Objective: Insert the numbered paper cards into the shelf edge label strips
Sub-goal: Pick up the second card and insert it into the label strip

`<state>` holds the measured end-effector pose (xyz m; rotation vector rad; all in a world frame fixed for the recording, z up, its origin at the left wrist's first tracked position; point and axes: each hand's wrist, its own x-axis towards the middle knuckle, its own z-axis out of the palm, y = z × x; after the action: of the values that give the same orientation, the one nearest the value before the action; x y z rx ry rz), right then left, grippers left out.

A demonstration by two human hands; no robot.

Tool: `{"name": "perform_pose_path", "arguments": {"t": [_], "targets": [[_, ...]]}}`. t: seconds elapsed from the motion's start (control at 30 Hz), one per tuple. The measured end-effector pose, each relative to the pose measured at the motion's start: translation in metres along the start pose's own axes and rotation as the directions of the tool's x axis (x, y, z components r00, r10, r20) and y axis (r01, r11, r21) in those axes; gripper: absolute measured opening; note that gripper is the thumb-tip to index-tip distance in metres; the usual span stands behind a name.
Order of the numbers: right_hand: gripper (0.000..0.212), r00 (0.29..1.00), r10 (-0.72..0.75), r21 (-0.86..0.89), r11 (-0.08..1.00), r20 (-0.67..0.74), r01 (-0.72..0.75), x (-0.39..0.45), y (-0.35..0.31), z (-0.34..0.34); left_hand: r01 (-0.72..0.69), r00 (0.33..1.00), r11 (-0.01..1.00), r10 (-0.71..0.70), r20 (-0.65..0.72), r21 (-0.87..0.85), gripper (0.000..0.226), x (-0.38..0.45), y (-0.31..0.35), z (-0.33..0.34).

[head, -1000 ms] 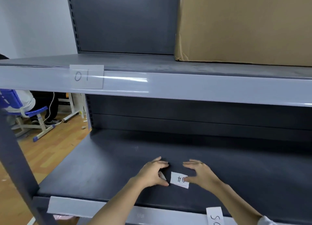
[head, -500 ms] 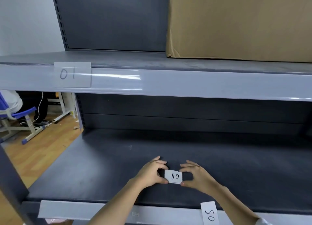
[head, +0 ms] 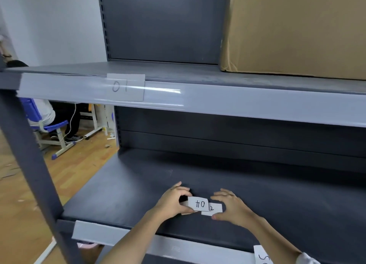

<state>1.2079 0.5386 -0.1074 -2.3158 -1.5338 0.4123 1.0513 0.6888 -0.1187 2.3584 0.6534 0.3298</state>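
Observation:
Over the lower shelf [head: 277, 204], my left hand [head: 173, 202] pinches a white paper card marked 04 [head: 200, 204] by its left end. A second card showing a 2 [head: 213, 209] sticks out from under it to the right, and my right hand [head: 232, 208] pinches that one between thumb and fingers. The upper label strip [head: 247, 105] holds a card marked 01 [head: 125, 87]. The lower label strip [head: 111, 234] runs below my forearms, with a card marked 05 [head: 263, 255] in it at the right.
A large cardboard box [head: 297, 30] stands on the upper shelf at the right. A dark shelf post [head: 29, 164] crosses the left foreground. Beyond it a person sits on a blue chair [head: 49, 125] on the wooden floor.
The 04 card was lifted off the shelf by both hands. Now a second card has come apart from under it toward the right hand.

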Motion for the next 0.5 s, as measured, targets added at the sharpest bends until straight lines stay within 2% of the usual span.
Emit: {"name": "perform_pose_path", "arguments": {"t": [0.1,0.23,0.4,0.5], "targets": [[0.065,1.0,0.002,0.034,0.999,0.007,-0.002,0.003,-0.002,0.004,0.058,0.998,0.998,-0.058,-0.03,-0.006,0.05,-0.01,-0.017,-0.009],[0.058,1.0,0.003,0.066,0.998,0.011,-0.004,0.005,-0.003,0.006,0.099,0.995,0.995,-0.099,0.001,-0.008,0.05,-0.015,-0.024,-0.012],[0.063,1.0,-0.001,0.058,0.998,0.015,0.0,0.003,0.0,0.003,0.085,0.995,0.995,-0.088,0.052,0.053,0.074,-0.012,-0.012,-0.015],[0.064,1.0,0.013,0.052,0.999,-0.007,-0.012,-0.001,0.005,-0.003,0.027,0.997,0.997,-0.032,0.069,0.069,0.079,-0.005,0.003,-0.012]]}}
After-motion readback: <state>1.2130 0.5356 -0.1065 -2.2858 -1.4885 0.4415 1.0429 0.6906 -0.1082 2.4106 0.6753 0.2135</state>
